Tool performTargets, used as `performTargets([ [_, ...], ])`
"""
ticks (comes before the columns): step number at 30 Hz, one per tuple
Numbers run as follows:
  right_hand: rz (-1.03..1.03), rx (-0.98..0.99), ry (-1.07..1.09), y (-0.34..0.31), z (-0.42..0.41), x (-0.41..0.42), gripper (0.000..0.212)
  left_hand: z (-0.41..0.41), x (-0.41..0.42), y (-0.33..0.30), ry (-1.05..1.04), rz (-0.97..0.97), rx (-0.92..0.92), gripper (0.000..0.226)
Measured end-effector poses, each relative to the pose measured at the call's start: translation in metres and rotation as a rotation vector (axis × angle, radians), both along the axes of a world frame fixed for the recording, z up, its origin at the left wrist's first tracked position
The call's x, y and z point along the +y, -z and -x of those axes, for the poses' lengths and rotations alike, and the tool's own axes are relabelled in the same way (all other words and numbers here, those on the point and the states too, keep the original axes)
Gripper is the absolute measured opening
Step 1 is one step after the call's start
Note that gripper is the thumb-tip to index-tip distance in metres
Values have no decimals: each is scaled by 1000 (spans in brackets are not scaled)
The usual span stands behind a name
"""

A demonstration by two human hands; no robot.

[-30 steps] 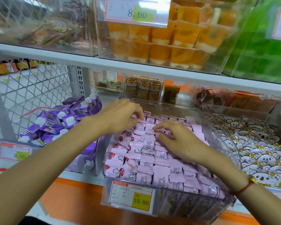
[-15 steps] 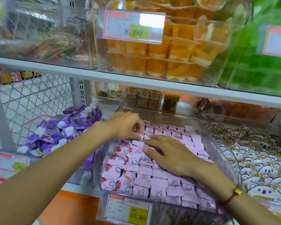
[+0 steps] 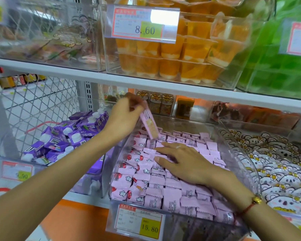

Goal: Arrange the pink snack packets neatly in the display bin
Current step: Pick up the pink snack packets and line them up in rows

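The left hand (image 3: 123, 117) has lifted one pink packet (image 3: 149, 124) clear of the bin (image 3: 241, 153), pinched in its fingers, while the right hand (image 3: 184, 162) stays flat, fingers spread, steadying the rows for reinsertion.

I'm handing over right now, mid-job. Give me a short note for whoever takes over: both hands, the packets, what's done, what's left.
Left hand: holds one pink packet lifted above the far end of the clear bin.
Right hand: open, resting flat on the packets in the bin.
Done: most packets lie in rows, many label side up.
Left: set the lifted packet into a row; the left-side packets still look uneven.
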State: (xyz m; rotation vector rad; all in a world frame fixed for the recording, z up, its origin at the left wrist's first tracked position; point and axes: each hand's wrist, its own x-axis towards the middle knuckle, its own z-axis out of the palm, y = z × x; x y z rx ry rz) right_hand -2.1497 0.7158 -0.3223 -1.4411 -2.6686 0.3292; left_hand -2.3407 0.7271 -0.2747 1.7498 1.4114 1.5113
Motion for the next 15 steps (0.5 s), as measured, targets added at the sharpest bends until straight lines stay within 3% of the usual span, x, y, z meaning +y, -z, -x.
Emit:
performTargets([
  [2, 38, 82, -1, -1, -2, -2, 50, 0, -14, 1, -42, 11, -245, 9],
  [5, 99, 478, 110, -3, -3, -5, 39, 0, -30, 7, -83, 40, -511, 7],
  [8, 1, 774, 233, -10, -2, -6, 61, -1, -37, 9, -67, 113, -652, 7],
  [11, -79, 841, 88, -14, 2, -13, 76, -5, -39, 13, 14, 230, -731, 12],
  [15, -219, 954, -27, -19, 5, -19, 34, -3, -36, 16, 60, 329, -652, 11],
])
